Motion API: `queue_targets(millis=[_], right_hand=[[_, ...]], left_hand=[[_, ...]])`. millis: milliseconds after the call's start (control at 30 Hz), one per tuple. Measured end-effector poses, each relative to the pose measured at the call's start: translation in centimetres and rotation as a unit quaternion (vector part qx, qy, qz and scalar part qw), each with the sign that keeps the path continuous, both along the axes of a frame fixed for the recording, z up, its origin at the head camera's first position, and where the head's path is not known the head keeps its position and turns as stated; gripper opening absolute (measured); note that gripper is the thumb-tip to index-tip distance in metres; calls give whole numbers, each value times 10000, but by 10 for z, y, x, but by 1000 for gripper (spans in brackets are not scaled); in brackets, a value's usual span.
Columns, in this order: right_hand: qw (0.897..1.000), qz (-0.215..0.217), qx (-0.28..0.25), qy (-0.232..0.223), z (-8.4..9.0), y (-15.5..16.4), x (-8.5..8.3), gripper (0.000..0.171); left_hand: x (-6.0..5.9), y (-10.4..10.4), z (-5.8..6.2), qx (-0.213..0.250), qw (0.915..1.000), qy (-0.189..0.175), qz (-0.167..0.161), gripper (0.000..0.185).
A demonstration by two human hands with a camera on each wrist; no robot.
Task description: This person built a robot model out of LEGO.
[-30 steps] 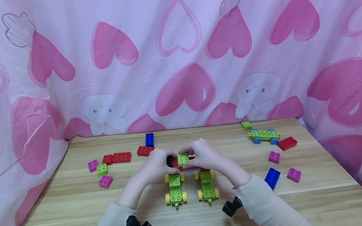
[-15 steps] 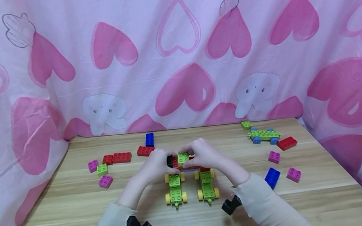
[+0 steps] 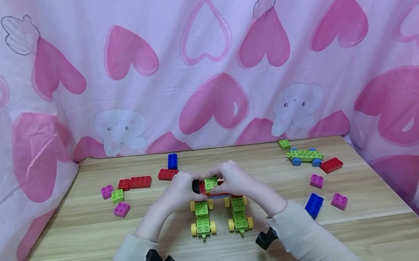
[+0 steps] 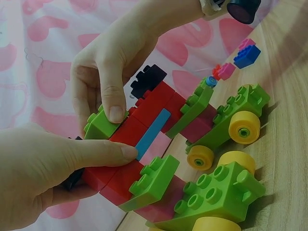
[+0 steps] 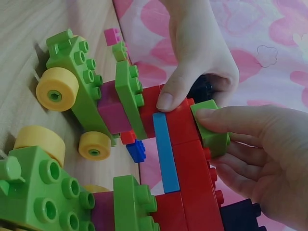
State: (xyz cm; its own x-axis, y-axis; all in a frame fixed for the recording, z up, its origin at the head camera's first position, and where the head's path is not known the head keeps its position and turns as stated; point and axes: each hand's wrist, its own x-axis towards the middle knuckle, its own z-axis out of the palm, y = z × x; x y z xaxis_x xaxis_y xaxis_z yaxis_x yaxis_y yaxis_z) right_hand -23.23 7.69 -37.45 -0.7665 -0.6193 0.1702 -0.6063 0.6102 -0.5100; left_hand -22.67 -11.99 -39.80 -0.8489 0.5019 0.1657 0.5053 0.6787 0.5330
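Observation:
Two green wheeled bases, the left base (image 3: 203, 226) and the right base (image 3: 240, 221), stand side by side on yellow wheels. Stacked purple, green and red bricks join them through a red brick row (image 5: 185, 154) with a light-blue strip (image 5: 166, 154) on its near side. Black bricks (image 4: 148, 81) sit at its ends. My left hand (image 3: 180, 191) grips the row, its thumb against the red side. My right hand (image 3: 234, 180) pinches a light-green brick (image 5: 211, 129) between thumb and fingers at the top of the row. Whether that brick's studs are fully seated cannot be told.
Red bricks (image 3: 140, 182), a blue brick (image 3: 172, 161) and pink bricks (image 3: 122, 209) lie at the left and back. On the right are a green base with blue wheels (image 3: 304, 155), a red brick (image 3: 331, 165) and a blue brick (image 3: 314, 205). A curtain hangs behind.
Almost nothing differs. Both hands stay at the red row, and the whole head view has shifted very slightly.

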Motion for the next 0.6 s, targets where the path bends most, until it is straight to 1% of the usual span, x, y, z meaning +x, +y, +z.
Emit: queue_targets(millis=[167, 267, 467, 600], right_hand=[[9998, -58, 3, 166, -1, 0, 1, 30], [9997, -18, -10, 233, -2, 0, 0, 31], [9998, 95, -28, 153, -2, 2, -1, 32], [10000, 29, -26, 9, -2, 3, 0, 32]], left_hand=[[0, -1, 0, 33, 10000, 35, -20, 38], [-1, -1, 0, 44, 10000, 49, -31, 37], [-1, 0, -1, 36, 10000, -14, -3, 38], [-1, 0, -2, 50, 10000, -44, -1, 40]])
